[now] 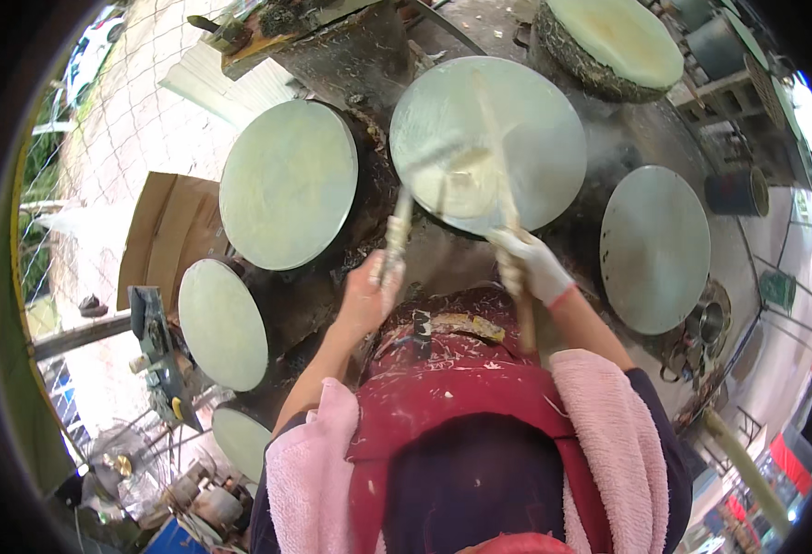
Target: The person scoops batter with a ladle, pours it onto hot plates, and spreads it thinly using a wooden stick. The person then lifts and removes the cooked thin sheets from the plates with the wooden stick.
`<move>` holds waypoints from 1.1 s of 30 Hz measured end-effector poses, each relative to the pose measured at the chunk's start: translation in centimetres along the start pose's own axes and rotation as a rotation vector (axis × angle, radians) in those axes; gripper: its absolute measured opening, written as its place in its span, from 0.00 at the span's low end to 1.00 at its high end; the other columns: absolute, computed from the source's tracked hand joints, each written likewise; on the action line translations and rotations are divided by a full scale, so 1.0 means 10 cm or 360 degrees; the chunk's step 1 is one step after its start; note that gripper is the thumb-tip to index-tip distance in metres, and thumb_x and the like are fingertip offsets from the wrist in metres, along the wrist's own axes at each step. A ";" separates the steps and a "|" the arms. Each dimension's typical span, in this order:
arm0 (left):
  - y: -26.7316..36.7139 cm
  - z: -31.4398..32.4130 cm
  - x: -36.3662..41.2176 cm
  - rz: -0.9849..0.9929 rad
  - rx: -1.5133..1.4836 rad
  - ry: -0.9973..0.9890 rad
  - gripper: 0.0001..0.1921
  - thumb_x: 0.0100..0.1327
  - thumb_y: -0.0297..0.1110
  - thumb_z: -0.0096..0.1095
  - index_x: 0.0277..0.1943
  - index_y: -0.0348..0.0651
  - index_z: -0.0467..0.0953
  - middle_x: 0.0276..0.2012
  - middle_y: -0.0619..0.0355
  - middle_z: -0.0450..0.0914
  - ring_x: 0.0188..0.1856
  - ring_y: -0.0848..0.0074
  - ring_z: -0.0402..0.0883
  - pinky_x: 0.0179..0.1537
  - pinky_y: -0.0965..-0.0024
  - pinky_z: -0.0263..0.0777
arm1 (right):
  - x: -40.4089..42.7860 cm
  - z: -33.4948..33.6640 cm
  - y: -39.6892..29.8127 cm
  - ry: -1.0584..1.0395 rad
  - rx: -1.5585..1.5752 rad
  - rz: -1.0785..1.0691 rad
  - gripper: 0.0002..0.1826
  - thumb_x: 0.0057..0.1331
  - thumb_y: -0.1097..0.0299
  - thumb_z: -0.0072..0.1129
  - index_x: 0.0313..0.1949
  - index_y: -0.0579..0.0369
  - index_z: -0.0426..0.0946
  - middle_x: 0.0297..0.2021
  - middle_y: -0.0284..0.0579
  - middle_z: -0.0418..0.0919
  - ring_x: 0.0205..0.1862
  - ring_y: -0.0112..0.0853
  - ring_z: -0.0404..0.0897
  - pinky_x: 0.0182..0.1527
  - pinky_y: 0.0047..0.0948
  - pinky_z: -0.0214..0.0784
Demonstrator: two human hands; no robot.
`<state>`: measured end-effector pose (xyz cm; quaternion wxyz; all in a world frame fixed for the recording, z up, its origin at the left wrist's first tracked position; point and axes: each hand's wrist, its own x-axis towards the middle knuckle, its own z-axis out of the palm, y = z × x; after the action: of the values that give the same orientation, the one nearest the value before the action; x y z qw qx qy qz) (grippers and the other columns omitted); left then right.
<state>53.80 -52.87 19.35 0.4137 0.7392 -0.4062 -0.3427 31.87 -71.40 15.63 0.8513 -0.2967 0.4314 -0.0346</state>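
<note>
In front of me a large round griddle lid or disc (544, 166) carries pale, wet batter or residue near its front edge. My right hand (536, 266), in a white work glove, grips a long wooden stick (492, 131) that reaches across the disc, its lower end hanging by my apron. My left hand (375, 284), bare, holds the pale handle of a scraper-like tool (401, 215). That tool's long blade is blurred and extends over the disc's front left.
More pale discs stand to the left (289, 185) and lower left (223, 325); a grey disc (655, 249) is at right. A thick-rimmed round vessel (614, 41) sits at the back. Folded cardboard (170, 235) leans at left. A bucket (737, 192) lies at right.
</note>
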 end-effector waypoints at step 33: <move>0.27 -0.05 -0.71 -0.0492 -0.0658 0.0365 0.12 0.73 0.36 0.45 0.40 0.35 0.68 0.16 0.66 0.60 0.13 0.86 0.57 0.13 0.80 0.51 | -0.07 -0.31 0.85 0.0914 -0.1933 -0.0649 0.23 0.69 0.49 0.42 0.39 0.59 0.72 0.28 0.64 0.78 0.32 0.53 0.80 0.36 0.50 0.70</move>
<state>50.26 -47.36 23.16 0.5417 0.7264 -0.1605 -0.3914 27.42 -65.66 10.13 0.3637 -0.7739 0.5180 -0.0237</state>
